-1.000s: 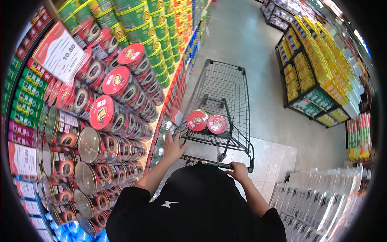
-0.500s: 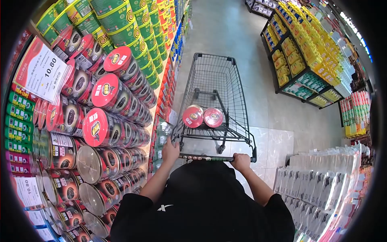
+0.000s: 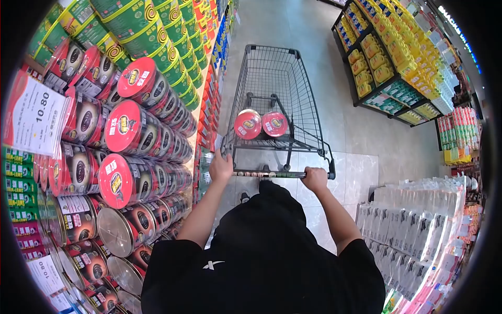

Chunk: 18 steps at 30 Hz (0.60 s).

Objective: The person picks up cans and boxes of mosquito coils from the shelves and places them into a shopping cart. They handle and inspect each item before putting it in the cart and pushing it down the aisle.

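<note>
A black wire shopping cart (image 3: 309, 99) stands in front of me, its handlebar running across below the basket. My right hand (image 3: 316, 179) is wrapped round the right end of that handlebar. At the left corner, my left hand (image 3: 221, 166) is closed on the cart's frame beside the bar. Two round tubs with red lids lie side by side near the basket's rear: the left tub (image 3: 248, 124) and the right tub (image 3: 275, 124). Both sit apart from my hands.
Stacked red-lidded tubs (image 3: 123, 127) line the left side, with a price sign (image 3: 37, 112) and green buckets (image 3: 130, 26) above. A black shelf rack (image 3: 379, 68) of yellow bottles stands right. White packages (image 3: 402, 230) are piled at lower right. Grey floor (image 3: 314, 26) runs ahead.
The cart has moved forward, away from my body, and my arms are stretched further out. My feet show below the handlebar. Both hands keep their grip.
</note>
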Each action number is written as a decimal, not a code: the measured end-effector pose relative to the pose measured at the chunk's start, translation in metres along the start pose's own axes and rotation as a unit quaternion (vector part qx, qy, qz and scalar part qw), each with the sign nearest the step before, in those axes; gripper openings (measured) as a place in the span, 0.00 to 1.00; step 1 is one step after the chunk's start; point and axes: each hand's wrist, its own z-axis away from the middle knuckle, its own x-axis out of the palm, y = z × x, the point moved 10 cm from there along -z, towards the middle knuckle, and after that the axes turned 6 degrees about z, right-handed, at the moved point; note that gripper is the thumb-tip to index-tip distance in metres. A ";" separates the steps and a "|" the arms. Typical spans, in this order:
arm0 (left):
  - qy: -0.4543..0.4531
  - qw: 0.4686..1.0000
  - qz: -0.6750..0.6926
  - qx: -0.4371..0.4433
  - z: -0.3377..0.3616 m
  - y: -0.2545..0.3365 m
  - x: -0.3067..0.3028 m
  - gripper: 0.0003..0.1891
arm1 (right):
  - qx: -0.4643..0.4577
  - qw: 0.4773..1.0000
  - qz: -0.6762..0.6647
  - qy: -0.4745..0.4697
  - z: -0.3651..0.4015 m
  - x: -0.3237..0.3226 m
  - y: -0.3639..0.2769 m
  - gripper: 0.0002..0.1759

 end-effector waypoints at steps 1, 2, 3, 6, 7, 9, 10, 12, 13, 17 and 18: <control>0.001 1.000 -0.005 -0.003 -0.007 0.009 -0.002 0.31 | 0.000 1.000 0.002 0.003 -0.011 -0.003 0.002 0.12; 0.002 1.000 -0.009 -0.005 -0.016 0.018 -0.005 0.31 | 0.008 1.000 0.003 0.000 -0.022 -0.004 0.005 0.12; 0.005 1.000 -0.014 -0.007 -0.025 0.026 -0.006 0.31 | 0.010 1.000 0.003 0.000 -0.034 -0.007 0.007 0.11; 0.048 0.998 -0.015 0.037 -0.062 0.044 -0.004 0.30 | 0.005 1.000 -0.001 0.017 -0.071 -0.014 0.014 0.13; 0.065 0.996 -0.017 0.055 -0.072 0.055 -0.006 0.29 | 0.004 1.000 -0.001 0.018 -0.083 -0.014 0.017 0.13; 0.038 0.999 -0.019 0.034 -0.099 0.062 0.003 0.29 | 0.002 1.000 -0.002 0.022 -0.110 -0.015 0.024 0.14; 0.047 0.998 -0.010 0.048 -0.112 0.066 0.005 0.29 | 0.000 1.000 -0.004 0.024 -0.123 -0.016 0.028 0.14; 0.059 0.997 -0.007 0.053 -0.134 0.079 0.007 0.30 | -0.005 0.999 -0.002 0.034 -0.149 -0.020 0.035 0.12; 0.063 0.997 -0.011 0.043 -0.144 0.087 0.007 0.30 | -0.008 0.999 -0.001 0.041 -0.163 -0.022 0.039 0.11; 0.038 0.999 0.001 0.000 -0.177 0.115 0.009 0.29 | -0.020 0.998 -0.024 0.054 -0.213 -0.026 0.056 0.10; 0.048 0.999 0.001 0.010 -0.188 0.125 0.010 0.29 | -0.023 0.998 -0.027 0.059 -0.225 -0.030 0.058 0.10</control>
